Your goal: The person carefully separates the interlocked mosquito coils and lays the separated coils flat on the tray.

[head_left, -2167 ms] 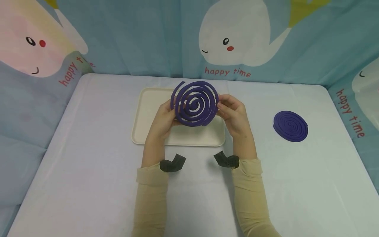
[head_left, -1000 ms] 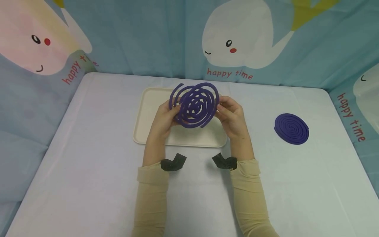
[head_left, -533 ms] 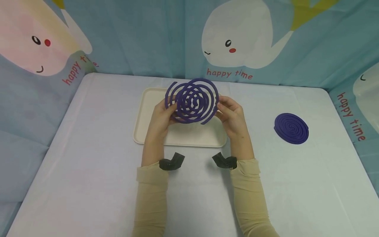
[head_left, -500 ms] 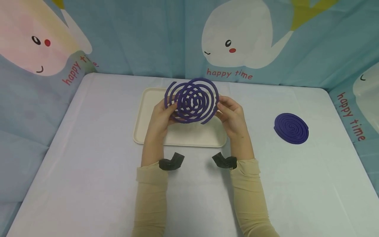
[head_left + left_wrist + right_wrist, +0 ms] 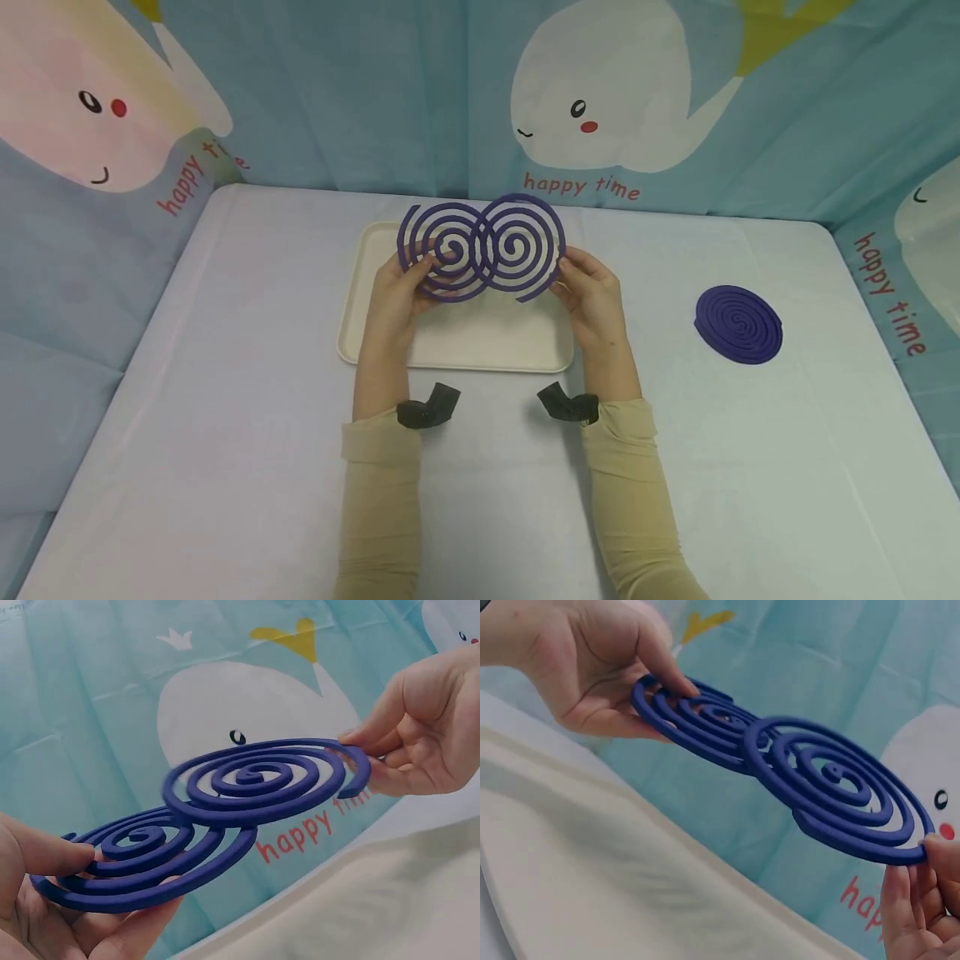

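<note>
Two loosened purple mosquito coils are held in the air over the tray, side by side with their inner edges overlapping. My left hand pinches the left coil, thumb on top and fingers spread beneath. At the far side, my right hand grips the right coil by its outer edge between thumb and fingertips. In the left wrist view, the right coil lies above the left coil where they cross. Both are flat spirals with gaps between their turns.
Beneath the hands sits a cream rectangular tray on a white-covered table. A tightly wound purple coil disc rests on the table to the right. A blue whale-print curtain hangs behind.
The coils were nearly stacked as one spiral; they have slid apart sideways until only their edges overlap. My left hand has moved left with its coil, the right hand slightly right.
</note>
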Tool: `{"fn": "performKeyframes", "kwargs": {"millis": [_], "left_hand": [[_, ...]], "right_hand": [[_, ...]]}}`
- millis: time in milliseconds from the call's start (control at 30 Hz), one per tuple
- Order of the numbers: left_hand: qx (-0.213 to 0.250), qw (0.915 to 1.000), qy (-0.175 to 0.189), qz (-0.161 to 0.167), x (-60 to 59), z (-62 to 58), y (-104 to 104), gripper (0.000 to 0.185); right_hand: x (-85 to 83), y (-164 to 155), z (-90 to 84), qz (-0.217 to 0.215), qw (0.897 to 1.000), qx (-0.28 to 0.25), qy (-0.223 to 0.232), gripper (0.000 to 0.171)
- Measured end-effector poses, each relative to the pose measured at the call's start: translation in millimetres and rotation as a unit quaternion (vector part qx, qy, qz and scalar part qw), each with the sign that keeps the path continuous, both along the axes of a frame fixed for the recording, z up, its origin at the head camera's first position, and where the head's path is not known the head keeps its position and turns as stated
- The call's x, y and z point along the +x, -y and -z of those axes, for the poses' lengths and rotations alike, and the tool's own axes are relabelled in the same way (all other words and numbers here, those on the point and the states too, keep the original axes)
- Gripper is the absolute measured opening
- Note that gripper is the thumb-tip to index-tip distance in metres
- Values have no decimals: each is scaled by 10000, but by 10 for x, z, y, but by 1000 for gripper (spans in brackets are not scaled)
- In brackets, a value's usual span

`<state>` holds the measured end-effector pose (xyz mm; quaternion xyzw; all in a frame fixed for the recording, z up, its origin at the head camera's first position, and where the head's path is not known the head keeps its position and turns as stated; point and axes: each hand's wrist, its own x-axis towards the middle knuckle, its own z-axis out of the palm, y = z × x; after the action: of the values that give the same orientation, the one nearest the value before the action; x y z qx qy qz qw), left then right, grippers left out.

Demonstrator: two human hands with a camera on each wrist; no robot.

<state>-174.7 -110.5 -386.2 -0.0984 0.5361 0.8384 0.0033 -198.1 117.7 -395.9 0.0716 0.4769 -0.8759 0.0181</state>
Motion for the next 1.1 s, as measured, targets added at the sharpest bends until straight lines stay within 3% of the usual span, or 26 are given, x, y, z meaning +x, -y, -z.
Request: {"fn": "performKeyframes", "kwargs": {"millis": [267,500,733,867,1100], "left_hand": [[-164,9991,322,-222,-45,178,43,18],[-645,9956,614,-296,-79,345,56,23],[-1283,9891,708,-124,-90,404,40,37],[-1452,9864,767,-35,-90,412,51,42],[-1199,9883,818,470,-69,395,147,75]], "right_hand": [[-40,-44,115,338,9971,396,559,15],[-85,-48,255,504,9920,1013,566,13],[-97,-28,343,671,9822,1731,270,24],[-101,-32,372,683,9798,1862,237,26],[-100,-31,395,813,9754,2039,184,28]]}}
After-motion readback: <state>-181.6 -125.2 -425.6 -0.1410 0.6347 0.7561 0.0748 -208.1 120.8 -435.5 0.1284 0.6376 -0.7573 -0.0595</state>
